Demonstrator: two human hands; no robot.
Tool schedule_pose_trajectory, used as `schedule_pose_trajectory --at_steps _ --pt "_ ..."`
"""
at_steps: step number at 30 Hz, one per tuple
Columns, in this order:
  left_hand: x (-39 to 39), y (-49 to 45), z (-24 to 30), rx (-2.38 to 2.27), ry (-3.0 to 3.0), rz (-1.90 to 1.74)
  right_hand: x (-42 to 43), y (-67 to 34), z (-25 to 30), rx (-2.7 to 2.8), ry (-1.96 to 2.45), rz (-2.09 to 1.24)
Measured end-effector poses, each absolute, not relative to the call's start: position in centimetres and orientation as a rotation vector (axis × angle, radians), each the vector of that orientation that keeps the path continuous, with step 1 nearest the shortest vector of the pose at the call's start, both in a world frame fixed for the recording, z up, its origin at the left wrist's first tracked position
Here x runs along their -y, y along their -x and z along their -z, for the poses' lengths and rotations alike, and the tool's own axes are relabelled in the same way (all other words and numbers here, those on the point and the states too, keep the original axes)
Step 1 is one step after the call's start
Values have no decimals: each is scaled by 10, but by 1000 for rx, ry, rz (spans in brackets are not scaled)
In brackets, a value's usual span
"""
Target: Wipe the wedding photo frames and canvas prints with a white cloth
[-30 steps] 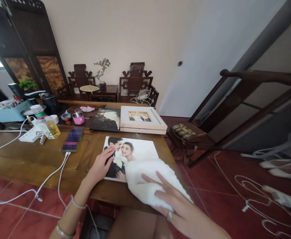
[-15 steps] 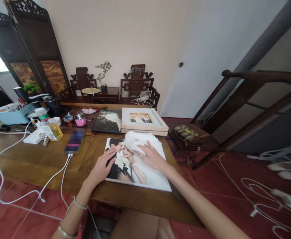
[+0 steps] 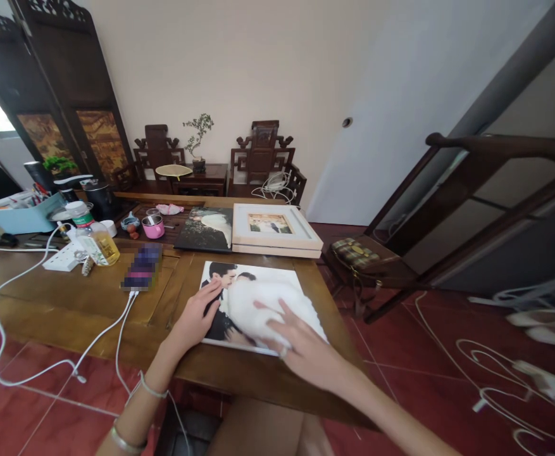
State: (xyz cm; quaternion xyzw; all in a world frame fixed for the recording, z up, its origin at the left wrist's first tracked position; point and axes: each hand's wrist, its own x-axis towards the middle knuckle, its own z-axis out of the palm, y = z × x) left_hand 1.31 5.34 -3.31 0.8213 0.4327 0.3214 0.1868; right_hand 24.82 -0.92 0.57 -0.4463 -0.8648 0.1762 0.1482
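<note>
Nearer and a little left than half a second ago, the right hand [image 3: 299, 345] now has the white cloth [image 3: 268, 301] over the photo print's [image 3: 220, 328] middle. Its fingers splay loosely across the cloth, forearm slanting from near right. From near left, the left hand [image 3: 200, 316] rests open-palmed on the print's left side, which lies flat on the table [image 3: 239, 375].
</note>
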Motion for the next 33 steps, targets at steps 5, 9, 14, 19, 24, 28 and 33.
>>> schedule_pose_trajectory --at_steps 5,9,14,19,24,28,33 --pt "-53 -12 35 -1180 -2305 -959 -66 -241 1 2444 1277 -405" --pt "-53 -12 35 -1157 -2313 -975 -82 -233 0 2556 1281 -287" --pt "-52 -13 33 -1180 -2293 -961 -34 -228 -2 2563 1209 -325" --pt "-53 -13 33 -1180 -2299 -951 42 -223 -15 2633 1162 -510" --pt "-53 -12 34 -1203 -2307 -922 52 -228 -22 2637 1190 -618" --pt "-53 -12 34 -1168 -2311 -942 -3 -235 -11 2576 1203 -502" --pt "-53 -12 35 -1162 -2320 -955 -78 -230 -7 2541 1238 -395"
